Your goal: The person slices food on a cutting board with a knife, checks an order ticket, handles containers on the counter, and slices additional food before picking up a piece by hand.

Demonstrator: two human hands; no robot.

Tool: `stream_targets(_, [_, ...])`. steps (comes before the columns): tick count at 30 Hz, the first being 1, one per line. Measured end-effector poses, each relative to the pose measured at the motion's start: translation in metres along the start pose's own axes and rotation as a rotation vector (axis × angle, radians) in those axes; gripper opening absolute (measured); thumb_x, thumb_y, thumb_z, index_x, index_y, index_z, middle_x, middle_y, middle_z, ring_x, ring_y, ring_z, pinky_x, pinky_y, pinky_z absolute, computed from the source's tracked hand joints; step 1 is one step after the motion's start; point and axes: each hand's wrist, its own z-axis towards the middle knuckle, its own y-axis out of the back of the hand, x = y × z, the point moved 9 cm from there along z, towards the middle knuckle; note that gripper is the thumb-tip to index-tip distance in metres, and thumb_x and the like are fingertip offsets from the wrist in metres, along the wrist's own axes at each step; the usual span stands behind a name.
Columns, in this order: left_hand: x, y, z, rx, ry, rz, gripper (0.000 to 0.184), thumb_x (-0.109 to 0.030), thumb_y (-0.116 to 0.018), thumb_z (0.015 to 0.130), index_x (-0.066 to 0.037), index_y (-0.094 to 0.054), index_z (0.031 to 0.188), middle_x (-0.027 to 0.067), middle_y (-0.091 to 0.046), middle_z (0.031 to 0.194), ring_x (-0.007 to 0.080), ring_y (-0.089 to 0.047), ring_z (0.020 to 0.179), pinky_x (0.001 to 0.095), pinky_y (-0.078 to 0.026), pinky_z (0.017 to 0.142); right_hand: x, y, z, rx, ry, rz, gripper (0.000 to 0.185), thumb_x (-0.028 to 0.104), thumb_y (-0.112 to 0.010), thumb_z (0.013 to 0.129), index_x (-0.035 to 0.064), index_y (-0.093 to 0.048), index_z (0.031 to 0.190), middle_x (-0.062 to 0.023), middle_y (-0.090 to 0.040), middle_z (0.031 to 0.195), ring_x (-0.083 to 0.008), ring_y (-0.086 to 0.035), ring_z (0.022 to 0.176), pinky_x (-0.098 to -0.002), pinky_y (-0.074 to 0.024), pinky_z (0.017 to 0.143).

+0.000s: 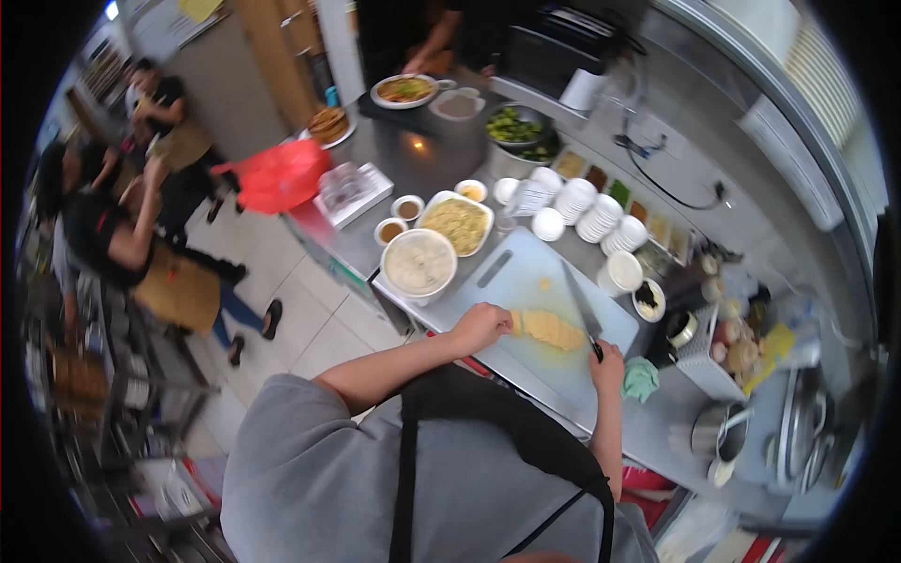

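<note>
Knife point(581, 298) gripped by right hand point(608, 368), centre right; left hand point(482, 330), at yellow food point(552, 330), grip unclear, should avoid the blade.

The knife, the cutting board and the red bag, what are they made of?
Knife: the smooth grey blade looks like steel; the black handle might be plastic.
Cutting board: probably plastic, since it's evenly pale blue and smooth, with no wood grain showing.
Red bag: likely thin plastic, as it looks crinkly and slightly shiny.
</note>
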Motion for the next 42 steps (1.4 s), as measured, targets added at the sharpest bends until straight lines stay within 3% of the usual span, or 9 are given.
stream_targets(9, [0.014, -0.002, -0.038, -0.046, -0.007, 0.050, 0.013, 0.005, -0.061, 0.067, -0.002, -0.062, 0.078, 0.0124, -0.062, 0.084, 0.0326, -0.061, 0.079, 0.0393, -0.049, 0.067, -0.014, -0.004, 0.017, 0.132, -0.065, 0.046, 0.034, 0.014, -0.066, 0.077, 0.0064, -0.060, 0.109, -0.0167, -0.059, 0.097, -0.0360, -0.058, 0.091, -0.0440, -0.0468, 0.080])
stream_targets(16, [0.013, -0.011, -0.045, -0.001, 0.091, 0.095, 0.017, 0.009, -0.063, 0.064, -0.003, -0.059, 0.076, 0.0113, -0.056, 0.081, 0.0292, -0.060, 0.076, 0.0361, -0.049, 0.066, 0.010, 0.022, 0.013, -0.051, -0.029, 0.111, 0.025, 0.009, -0.069, 0.073, 0.0035, -0.060, 0.096, -0.0149, -0.061, 0.091, -0.0314, -0.060, 0.083, -0.0399, -0.0480, 0.072])
stream_targets(21, [0.002, -0.025, -0.030, 0.193, -0.033, -0.072, 0.015, 0.010, -0.068, 0.065, -0.002, -0.061, 0.071, 0.0099, -0.058, 0.073, 0.0231, -0.062, 0.064, 0.0308, -0.049, 0.055, 0.039, 0.026, -0.040, -0.128, -0.188, 0.343, 0.014, 0.005, -0.071, 0.069, 0.0019, -0.059, 0.073, -0.0139, -0.060, 0.068, -0.0316, -0.060, 0.064, -0.0397, -0.0471, 0.060])
stream_targets(29, [0.012, -0.047, -0.021, 0.589, -0.145, -0.052, 0.007, 0.000, -0.068, 0.076, -0.001, -0.068, 0.083, 0.0104, -0.064, 0.072, 0.0168, -0.063, 0.061, 0.0277, -0.051, 0.057, 0.053, -0.091, -0.196, -0.116, -0.573, 0.361, 0.014, 0.011, -0.051, 0.078, 0.0060, -0.064, 0.081, -0.0176, -0.064, 0.079, -0.0378, -0.062, 0.079, -0.0472, -0.0478, 0.074])
stream_targets(31, [0.044, -0.053, -0.023, 0.670, 0.142, -0.161, 0.009, -0.004, -0.064, 0.082, 0.001, -0.067, 0.088, 0.0106, -0.064, 0.072, 0.0158, -0.064, 0.059, 0.0269, -0.051, 0.055, 0.034, -0.112, -0.240, -0.214, -0.809, 0.437, 0.017, 0.007, -0.049, 0.077, 0.0073, -0.065, 0.082, -0.0191, -0.064, 0.078, -0.0373, -0.062, 0.080, -0.0461, -0.0482, 0.074])
stream_targets(33, [0.041, -0.054, -0.022, 0.709, 0.061, -0.135, 0.013, -0.008, -0.061, 0.086, 0.003, -0.067, 0.091, 0.0108, -0.064, 0.072, 0.0150, -0.064, 0.058, 0.0265, -0.052, 0.053, 0.013, -0.118, -0.273, -0.291, -0.918, 0.452, 0.021, 0.004, -0.045, 0.077, 0.0073, -0.065, 0.081, -0.0177, -0.065, 0.076, -0.0365, -0.062, 0.078, -0.0453, -0.0482, 0.073])
stream_targets(36, [0.019, -0.043, -0.022, 0.639, -0.141, -0.021, 0.014, -0.008, -0.062, 0.085, 0.004, -0.067, 0.090, 0.0115, -0.067, 0.073, 0.0147, -0.065, 0.061, 0.0263, -0.050, 0.058, -0.027, -0.116, -0.297, -0.319, -1.052, 0.587, 0.021, 0.022, -0.053, 0.084, 0.0051, -0.064, 0.077, -0.0182, -0.064, 0.074, -0.0351, -0.063, 0.077, -0.0446, -0.0488, 0.071])
stream_targets(38, [0.024, -0.040, -0.035, 0.627, -0.142, 0.041, 0.014, -0.008, -0.063, 0.084, 0.004, -0.067, 0.090, 0.0115, -0.067, 0.074, 0.0148, -0.065, 0.062, 0.0263, -0.050, 0.059, -0.058, -0.110, -0.294, -0.302, -1.058, 0.615, 0.031, 0.032, -0.059, 0.088, 0.0034, -0.062, 0.076, -0.0099, -0.061, 0.063, -0.0195, -0.060, 0.059, -0.0331, -0.0469, 0.057])
stream_targets(42, [0.101, -0.034, -0.072, 0.585, 0.013, 0.116, 0.015, -0.010, -0.066, 0.081, 0.002, -0.068, 0.090, 0.0115, -0.068, 0.073, 0.0155, -0.065, 0.066, 0.0278, -0.050, 0.061, -0.166, -0.152, -0.268, -0.486, -0.957, 0.530, 0.024, 0.024, -0.061, 0.084, 0.0027, -0.059, 0.072, -0.0066, -0.060, 0.062, -0.0157, -0.058, 0.053, -0.0315, -0.0462, 0.049])
